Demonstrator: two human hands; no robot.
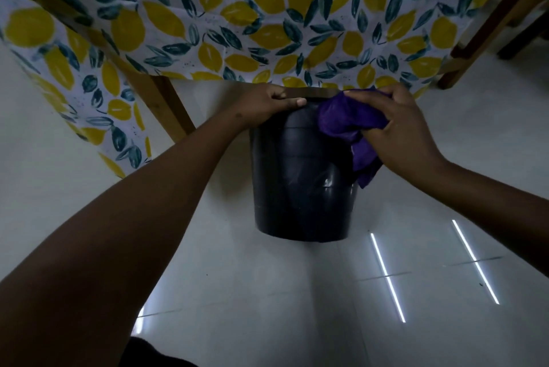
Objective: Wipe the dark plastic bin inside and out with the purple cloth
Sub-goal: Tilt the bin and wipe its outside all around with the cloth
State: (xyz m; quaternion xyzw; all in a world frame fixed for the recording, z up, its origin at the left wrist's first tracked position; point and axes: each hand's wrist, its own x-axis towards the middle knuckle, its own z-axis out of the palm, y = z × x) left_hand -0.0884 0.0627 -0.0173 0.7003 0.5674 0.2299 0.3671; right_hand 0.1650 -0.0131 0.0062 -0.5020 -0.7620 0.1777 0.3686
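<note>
The dark plastic bin (pixel 297 188) stands upright on the white tiled floor, just in front of a draped table. My left hand (pixel 267 100) grips the bin's rim on the left side, thumb over the near outer edge. My right hand (pixel 398 126) holds the bunched purple cloth (pixel 347 123) pressed against the bin's upper right outer wall near the rim. A tail of the cloth hangs down the bin's right side. The bin's inside is hidden from this angle.
A tablecloth (pixel 237 25) with yellow lemons and blue leaves hangs down right behind the bin. Wooden table legs (pixel 169 105) stand left of the bin, and more wooden legs (pixel 487 31) stand at the far right. Glossy floor tiles (pixel 297 292) lie in front.
</note>
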